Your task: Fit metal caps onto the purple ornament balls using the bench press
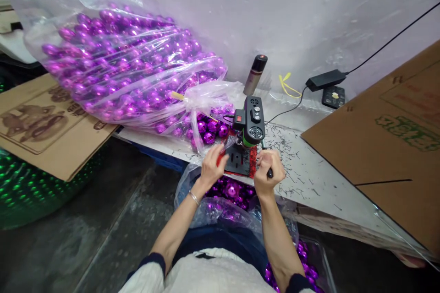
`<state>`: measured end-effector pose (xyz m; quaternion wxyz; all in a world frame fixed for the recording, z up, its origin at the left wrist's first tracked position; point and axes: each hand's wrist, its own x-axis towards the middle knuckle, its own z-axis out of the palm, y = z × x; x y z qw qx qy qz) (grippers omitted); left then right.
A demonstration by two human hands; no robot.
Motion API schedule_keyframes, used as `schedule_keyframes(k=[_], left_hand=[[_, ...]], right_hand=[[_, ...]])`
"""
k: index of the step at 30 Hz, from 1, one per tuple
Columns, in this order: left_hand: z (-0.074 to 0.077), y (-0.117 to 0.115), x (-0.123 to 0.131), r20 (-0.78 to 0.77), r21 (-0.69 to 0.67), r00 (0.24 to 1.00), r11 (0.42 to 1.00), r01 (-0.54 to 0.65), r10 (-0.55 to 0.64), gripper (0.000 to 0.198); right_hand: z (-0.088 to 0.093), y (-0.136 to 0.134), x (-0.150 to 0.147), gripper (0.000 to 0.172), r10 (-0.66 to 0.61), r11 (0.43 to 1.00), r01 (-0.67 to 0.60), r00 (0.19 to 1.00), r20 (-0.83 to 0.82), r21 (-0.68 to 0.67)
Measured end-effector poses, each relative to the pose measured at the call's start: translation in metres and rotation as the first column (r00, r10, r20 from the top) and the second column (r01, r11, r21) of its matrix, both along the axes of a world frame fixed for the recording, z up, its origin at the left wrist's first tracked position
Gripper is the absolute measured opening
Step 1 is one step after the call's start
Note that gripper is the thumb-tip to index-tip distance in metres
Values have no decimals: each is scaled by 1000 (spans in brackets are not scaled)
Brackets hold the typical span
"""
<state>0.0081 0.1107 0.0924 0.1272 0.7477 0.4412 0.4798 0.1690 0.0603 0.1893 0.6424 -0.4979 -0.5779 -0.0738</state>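
Seemingly at the pressing step, the right hand [267, 164] clenches the press's [254, 121] black handle [270, 173]; the left hand [212, 165], fingers loosely parted, should be clear for the stroke

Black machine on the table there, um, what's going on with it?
A person has the right-hand grip closed on the handle of the small black machine. The left-hand grip is beside its base plate; whether it holds anything is unclear. Shiny purple balls sit in a tied clear bag to the left, and more lie in an open bag below the table.
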Motion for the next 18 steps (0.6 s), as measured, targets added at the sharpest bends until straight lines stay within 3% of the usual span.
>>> schedule_keyframes(k=[4,7,10,12,18], left_hand=[[27,85,7,-64,-84,950,947,-309,304,48],[34,121,13,-243,-182,919,916,-358,311,56],[32,125,13,-363,-219,895,910,-353,259,66],[30,120,11,-363,-226,903,919,-324,229,68],[26,123,20,-134,-263,986,956,-132,100,59]], right_hand=[[-2,-1,1,32,9,1000,-9,1000,17,18],[-2,-2,2,32,15,1000,-15,999,32,9],[-2,-3,2,31,23,1000,-23,999,33,4],[-2,-3,2,31,21,1000,-21,999,29,3],[-3,-2,0,33,-6,1000,6,1000,27,3]])
